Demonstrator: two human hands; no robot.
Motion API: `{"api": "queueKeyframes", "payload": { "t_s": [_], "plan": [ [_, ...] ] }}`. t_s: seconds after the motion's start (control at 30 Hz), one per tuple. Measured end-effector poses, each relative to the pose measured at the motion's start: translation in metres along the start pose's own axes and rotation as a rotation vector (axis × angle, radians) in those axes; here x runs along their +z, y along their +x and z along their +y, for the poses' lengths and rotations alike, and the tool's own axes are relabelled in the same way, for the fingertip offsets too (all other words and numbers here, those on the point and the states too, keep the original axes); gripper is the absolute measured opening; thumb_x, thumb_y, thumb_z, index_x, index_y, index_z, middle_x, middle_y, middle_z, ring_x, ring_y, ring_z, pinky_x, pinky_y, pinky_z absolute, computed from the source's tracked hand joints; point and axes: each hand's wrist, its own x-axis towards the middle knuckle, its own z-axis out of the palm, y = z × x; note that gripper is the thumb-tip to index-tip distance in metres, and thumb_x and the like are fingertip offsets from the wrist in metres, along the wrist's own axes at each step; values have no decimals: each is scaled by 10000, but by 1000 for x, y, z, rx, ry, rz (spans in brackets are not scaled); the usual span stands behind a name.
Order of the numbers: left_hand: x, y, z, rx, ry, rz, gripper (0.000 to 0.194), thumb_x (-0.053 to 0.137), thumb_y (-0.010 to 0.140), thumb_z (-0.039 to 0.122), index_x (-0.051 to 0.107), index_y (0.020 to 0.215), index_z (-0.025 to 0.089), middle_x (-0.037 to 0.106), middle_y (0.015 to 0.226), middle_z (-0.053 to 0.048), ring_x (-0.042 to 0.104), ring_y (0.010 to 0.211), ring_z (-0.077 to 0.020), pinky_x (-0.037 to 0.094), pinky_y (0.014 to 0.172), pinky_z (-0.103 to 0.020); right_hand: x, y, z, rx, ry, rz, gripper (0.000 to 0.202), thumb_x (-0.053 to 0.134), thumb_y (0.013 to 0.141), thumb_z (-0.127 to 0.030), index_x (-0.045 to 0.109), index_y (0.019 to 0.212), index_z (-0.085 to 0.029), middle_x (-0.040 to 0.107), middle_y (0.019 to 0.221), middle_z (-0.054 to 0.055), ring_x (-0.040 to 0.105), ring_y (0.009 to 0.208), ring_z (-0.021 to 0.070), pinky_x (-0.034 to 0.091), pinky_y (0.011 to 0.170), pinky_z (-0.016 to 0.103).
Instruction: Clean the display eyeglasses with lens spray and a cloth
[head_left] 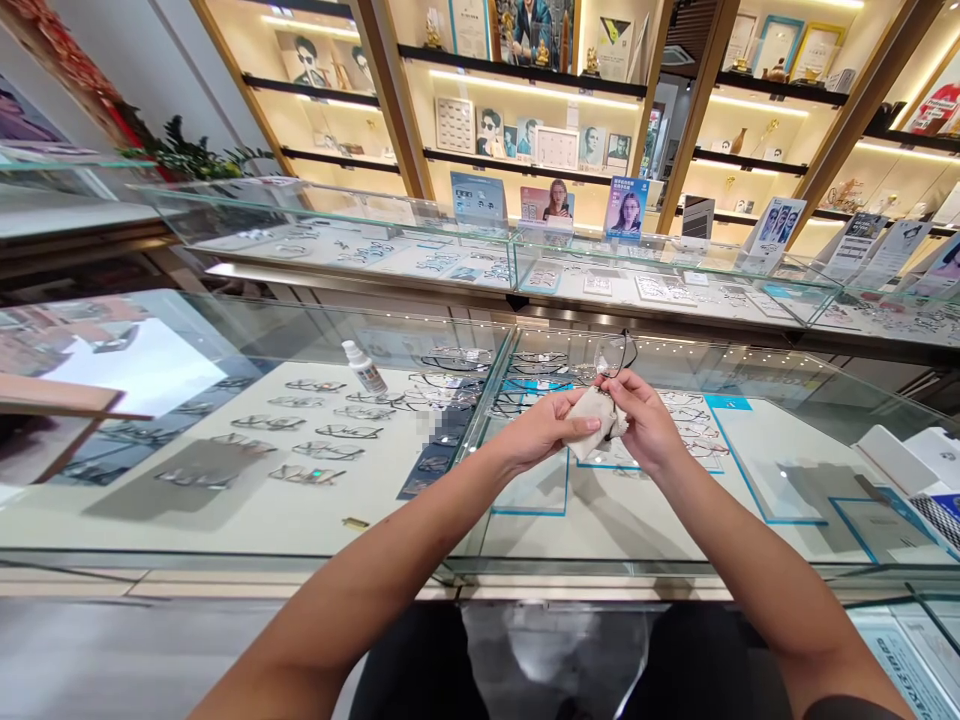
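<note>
Eyeglasses (616, 352): held above the glass-topped desk (300, 525), one lens (610, 355) showing at about twelve o'clock from a bunched pale cloth (591, 415); the remainder hidden. Left hand (556, 427), nine o'clock of the cloth, fingers gripping it, thumb pressed on top. Right hand (646, 412), three o'clock, fingers pinched about the eyeglasses' near part and the cloth edge; exact contact obscured. Judgement: support the frame close to the rubbed spot, keep cloth between skin and lens, press lightly, avoid twisting. White-capped bottle (365, 368): between nine and ten o'clock, well apart; rows of spectacles (330, 432) at nine.
</note>
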Motion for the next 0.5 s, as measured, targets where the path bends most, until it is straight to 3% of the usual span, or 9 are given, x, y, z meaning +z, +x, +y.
{"api": "queueKeyframes", "payload": {
  "t_s": [0.13,0.27,0.5],
  "plan": [
    [1,-1,-2,22,91,100,682,948,634,593,713,1080,135,655,833,-2,531,712,-103,370,669,-227,-1,1,1,-16,-17,5,454,1004,534,-538,699,689,-240,700,832,-22,557,742,126,435,668,248],
    [3,1,-6,14,127,98,737,846,675,744,691,1055,132,616,811,3,486,700,-106,350,670,-239,-2,0,1,-27,-38,3,449,994,553,-544,697,715,-249,703,847,-20,549,738,130,435,660,254],
    [1,3,-10,90,326,299,692,796,696,777,589,974,178,608,907,-5,534,838,-154,413,774,-278,-4,1,1,-19,-29,-3,438,985,571,-541,706,726,-241,665,819,-24,551,749,123,448,689,257]
  ]
}}
